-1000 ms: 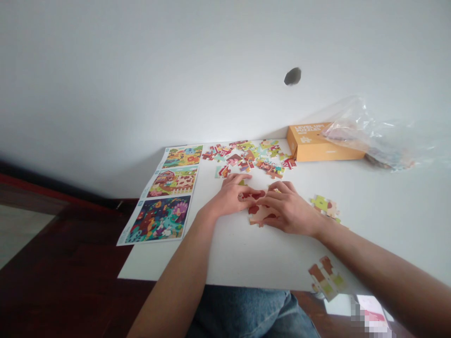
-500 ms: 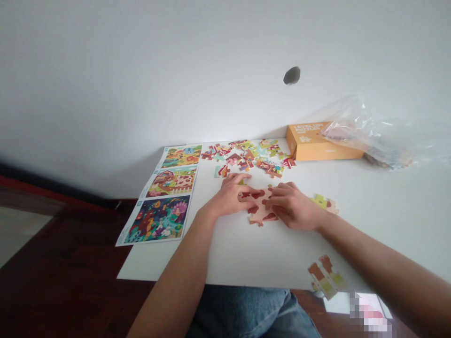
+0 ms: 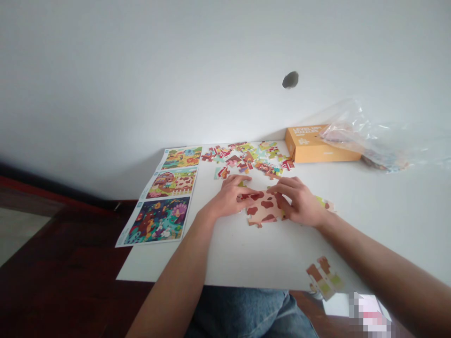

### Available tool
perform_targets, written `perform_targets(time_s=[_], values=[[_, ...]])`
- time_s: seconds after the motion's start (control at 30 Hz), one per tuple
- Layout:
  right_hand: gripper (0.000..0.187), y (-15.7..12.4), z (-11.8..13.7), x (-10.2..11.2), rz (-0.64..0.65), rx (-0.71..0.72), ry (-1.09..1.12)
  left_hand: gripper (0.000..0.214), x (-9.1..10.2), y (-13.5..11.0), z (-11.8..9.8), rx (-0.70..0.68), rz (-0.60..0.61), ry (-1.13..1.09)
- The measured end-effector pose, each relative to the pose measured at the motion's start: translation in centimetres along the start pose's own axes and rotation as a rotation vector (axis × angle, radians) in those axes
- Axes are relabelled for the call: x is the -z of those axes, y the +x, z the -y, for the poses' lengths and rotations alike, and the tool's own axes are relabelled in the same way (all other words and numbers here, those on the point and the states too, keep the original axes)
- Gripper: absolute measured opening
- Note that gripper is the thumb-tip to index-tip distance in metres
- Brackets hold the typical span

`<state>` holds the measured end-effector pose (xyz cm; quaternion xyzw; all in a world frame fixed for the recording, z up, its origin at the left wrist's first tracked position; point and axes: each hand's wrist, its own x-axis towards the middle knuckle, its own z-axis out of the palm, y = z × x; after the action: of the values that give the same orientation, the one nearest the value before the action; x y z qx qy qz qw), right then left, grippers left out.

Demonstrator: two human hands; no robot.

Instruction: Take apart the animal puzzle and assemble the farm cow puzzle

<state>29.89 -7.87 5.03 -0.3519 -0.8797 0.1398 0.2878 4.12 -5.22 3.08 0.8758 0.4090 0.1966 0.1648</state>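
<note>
Currently you are working at the middle of a white table (image 3: 225, 263), with both hands on a cow-patterned jigsaw section (image 3: 264, 209) lying flat on it. Your left hand (image 3: 230, 197) is resting its fingers (image 3: 246, 191) on the section's left edge, slightly curled and not closing into a grip. Your right hand (image 3: 299, 202) is spreading its fingers (image 3: 282, 188) over the section's upper right edge, also lying open against the cardboard.

Just beyond your fingers, a loose scatter of puzzle pieces (image 3: 246, 157) is lying near the far edge. Three printed picture sheets (image 3: 171, 183) are lying in a column to your left. An orange Level Up Puzzles box (image 3: 313, 146) is sitting against the wall (image 3: 176, 70), with a clear plastic bag (image 3: 352, 134) draped partly over its right end. A small joined puzzle group (image 3: 322, 277) is lying at the near edge, well apart from your hands, and another piece (image 3: 326, 204) is showing just beyond your right hand.
</note>
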Motion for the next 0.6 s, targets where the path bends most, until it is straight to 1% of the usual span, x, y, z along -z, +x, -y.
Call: perform_targets(time_s=[0.07,0.17,0.23,0.27,0.3,0.33,0.4,0.47,0.5,0.53,0.6], values=[[0.026,0.0,-0.4,0.1,-0.047,-0.028,-0.019,0.025,0.0,0.1,0.3,-0.007,-0.085,-0.007],[0.024,0.0,-1.2,0.7,-0.108,-0.088,-0.07,0.029,0.2,0.2,1.1,0.059,-0.285,0.001],[0.025,-0.1,-1.9,1.7,-0.159,-0.18,-0.116,0.032,0.2,0.1,1.6,0.142,-0.393,0.007],[0.026,-0.2,-2.3,2.4,-0.165,-0.248,-0.147,0.031,0.2,0.1,1.8,0.179,-0.425,0.006],[0.025,-0.3,-2.8,3.2,-0.143,-0.321,-0.183,0.031,0.2,0.1,2.0,0.202,-0.436,-0.001],[0.024,-0.5,-3.3,4.0,-0.084,-0.393,-0.224,0.03,0.1,0.0,2.1,0.21,-0.428,-0.012],[0.024,-1.1,-4.5,5.5,0.132,-0.503,-0.305,0.031,-0.1,0.0,2.1,0.177,-0.366,-0.046],[0.029,-1.8,-5.7,6.6,0.354,-0.579,-0.347,0.032,-0.3,0.1,2.0,0.123,-0.284,-0.08],[0.033,-2.1,-6.2,7.0,0.424,-0.619,-0.36,0.031,-0.3,0.2,1.9,0.103,-0.251,-0.09],[0.038,-2.4,-6.6,7.1,0.465,-0.662,-0.371,0.03,-0.3,0.2,1.7,0.089,-0.231,-0.094],[0.043,-2.6,-7.1,7.1,0.479,-0.737,-0.389,0.028,-0.3,0.3,1.5,0.074,-0.206,-0.091]])
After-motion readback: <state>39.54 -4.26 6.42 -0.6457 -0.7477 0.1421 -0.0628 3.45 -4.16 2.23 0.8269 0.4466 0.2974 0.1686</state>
